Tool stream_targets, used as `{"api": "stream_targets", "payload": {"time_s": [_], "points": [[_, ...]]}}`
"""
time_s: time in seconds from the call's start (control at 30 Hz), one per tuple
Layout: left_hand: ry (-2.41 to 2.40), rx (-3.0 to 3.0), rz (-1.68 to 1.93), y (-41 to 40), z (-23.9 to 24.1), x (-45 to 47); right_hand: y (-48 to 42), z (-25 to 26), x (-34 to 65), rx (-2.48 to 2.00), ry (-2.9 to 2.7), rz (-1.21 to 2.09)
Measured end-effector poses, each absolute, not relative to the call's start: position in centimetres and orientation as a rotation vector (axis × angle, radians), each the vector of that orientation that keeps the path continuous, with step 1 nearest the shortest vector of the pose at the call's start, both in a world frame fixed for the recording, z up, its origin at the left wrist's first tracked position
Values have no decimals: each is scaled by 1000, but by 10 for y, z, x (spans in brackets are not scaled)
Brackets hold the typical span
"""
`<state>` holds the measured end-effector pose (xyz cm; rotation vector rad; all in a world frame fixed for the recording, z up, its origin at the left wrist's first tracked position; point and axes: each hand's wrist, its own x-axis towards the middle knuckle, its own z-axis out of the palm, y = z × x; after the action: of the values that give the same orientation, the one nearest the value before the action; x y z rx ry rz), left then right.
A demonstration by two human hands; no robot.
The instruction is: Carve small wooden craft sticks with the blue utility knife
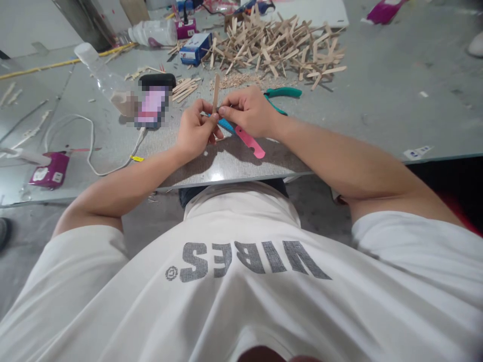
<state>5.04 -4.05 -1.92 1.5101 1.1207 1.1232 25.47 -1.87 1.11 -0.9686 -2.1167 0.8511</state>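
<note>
Close to the table's near edge, my left hand [196,129] pinches an upright wooden craft stick [216,91] between thumb and fingers. My right hand [249,111] meets it there, thumb and fingertips closed at the stick's lower end; what small thing they grip is hidden. Below the fingers lie a blue strip [227,125], partly covered, and a flat pink piece [250,142] with a notched, rounded end. Pliers with teal handles [286,92] rest just beyond my right wrist, partly behind it.
A large heap of joined craft sticks [275,48] spreads across the back, near a blue box [195,49] and loose sticks [186,89]. To the left are a phone [153,105] with a white cable [91,138], a plastic bottle [101,75] and a purple packet [51,170].
</note>
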Motion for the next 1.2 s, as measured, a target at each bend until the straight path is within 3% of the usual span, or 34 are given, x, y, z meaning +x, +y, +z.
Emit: {"api": "stream_targets", "payload": {"time_s": [0.6, 1.2], "points": [[1163, 1662, 1122, -43, -21, 48, -29, 19, 251, -1088, -2180, 817], [1093, 1529, 970, -44, -6, 44, -18, 15, 255, -993, -2126, 1031]]}}
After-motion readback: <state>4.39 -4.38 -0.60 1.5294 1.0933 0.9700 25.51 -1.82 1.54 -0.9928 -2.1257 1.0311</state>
